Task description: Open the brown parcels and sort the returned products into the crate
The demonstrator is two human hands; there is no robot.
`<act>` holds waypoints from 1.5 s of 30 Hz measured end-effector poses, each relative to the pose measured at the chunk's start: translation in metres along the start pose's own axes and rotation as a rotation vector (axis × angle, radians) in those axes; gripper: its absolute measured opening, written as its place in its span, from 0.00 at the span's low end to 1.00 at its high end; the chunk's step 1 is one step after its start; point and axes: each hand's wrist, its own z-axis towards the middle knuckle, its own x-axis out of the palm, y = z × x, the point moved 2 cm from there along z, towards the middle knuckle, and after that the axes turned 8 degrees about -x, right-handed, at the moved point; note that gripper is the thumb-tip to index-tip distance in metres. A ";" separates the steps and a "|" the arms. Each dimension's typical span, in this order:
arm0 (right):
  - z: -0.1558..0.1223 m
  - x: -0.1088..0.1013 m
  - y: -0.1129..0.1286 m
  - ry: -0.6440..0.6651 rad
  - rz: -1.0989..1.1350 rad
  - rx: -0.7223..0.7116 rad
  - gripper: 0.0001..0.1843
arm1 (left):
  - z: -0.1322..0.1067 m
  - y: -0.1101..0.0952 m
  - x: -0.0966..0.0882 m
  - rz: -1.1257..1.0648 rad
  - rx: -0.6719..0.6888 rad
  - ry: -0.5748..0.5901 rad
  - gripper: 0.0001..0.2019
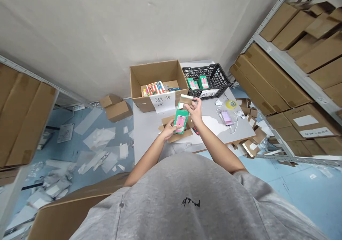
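the left hand (169, 130) holds a green box (181, 121), the right hand (194, 109) at its raised flap (186, 99); farther off, a carton (143, 105) stands left of a black crate (223, 77).

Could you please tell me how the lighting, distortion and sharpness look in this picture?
Head view: soft light, no strong glare on the wall; head view: a wide-angle look, with the right shelf slanting steeply; head view: mosaic blocks over the purple phone; head view: green box fairly clear, its small print unreadable.

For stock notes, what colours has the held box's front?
The held box shows green and pink, head view.
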 end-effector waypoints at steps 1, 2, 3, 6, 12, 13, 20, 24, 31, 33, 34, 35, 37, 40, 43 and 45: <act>-0.001 0.001 0.004 0.026 0.011 -0.012 0.43 | -0.001 0.000 0.000 0.003 -0.012 0.003 0.43; -0.001 0.001 0.008 0.063 0.006 -0.026 0.44 | -0.002 0.000 0.000 0.005 -0.020 0.002 0.42; -0.001 0.001 0.012 0.102 -0.013 -0.043 0.43 | -0.002 0.000 0.001 0.005 -0.023 0.001 0.42; -0.001 -0.001 0.018 0.202 -0.142 -0.123 0.30 | -0.003 -0.001 0.001 0.002 -0.037 -0.010 0.42; 0.000 -0.004 0.018 0.289 -0.336 -0.235 0.25 | -0.008 -0.006 0.005 0.007 -0.091 -0.010 0.41; 0.001 -0.004 0.016 0.293 -0.344 -0.230 0.26 | -0.009 -0.007 0.006 0.007 -0.099 -0.015 0.41; 0.005 -0.004 0.011 0.383 -0.439 -0.242 0.30 | -0.014 -0.012 0.010 0.032 -0.094 -0.029 0.38; 0.007 -0.011 0.009 0.423 -0.439 -0.247 0.28 | -0.015 -0.015 0.008 0.082 -0.130 -0.052 0.36; -0.023 -0.016 -0.027 0.161 -0.489 -0.161 0.38 | -0.014 -0.016 0.014 0.057 -0.094 -0.004 0.39; -0.033 -0.015 -0.038 0.155 -0.507 -0.128 0.43 | -0.013 -0.013 0.017 0.124 -0.081 -0.033 0.39; -0.036 -0.016 -0.043 0.150 -0.501 -0.113 0.44 | -0.012 -0.012 0.018 0.174 -0.066 -0.056 0.38; -0.038 -0.017 -0.047 0.138 -0.487 -0.100 0.45 | -0.011 -0.010 0.019 0.223 -0.042 -0.069 0.36; -0.039 -0.021 -0.052 0.092 -0.444 -0.079 0.45 | -0.008 -0.009 0.022 0.295 0.027 -0.066 0.33; -0.041 -0.026 -0.057 0.022 -0.389 -0.052 0.45 | -0.002 -0.010 0.028 0.368 0.148 -0.063 0.32; -0.045 -0.029 -0.060 -0.022 -0.369 -0.008 0.45 | 0.005 -0.018 0.035 0.402 0.255 -0.094 0.34; -0.049 -0.030 -0.059 -0.031 -0.346 0.023 0.46 | 0.009 -0.024 0.042 0.374 0.268 -0.085 0.36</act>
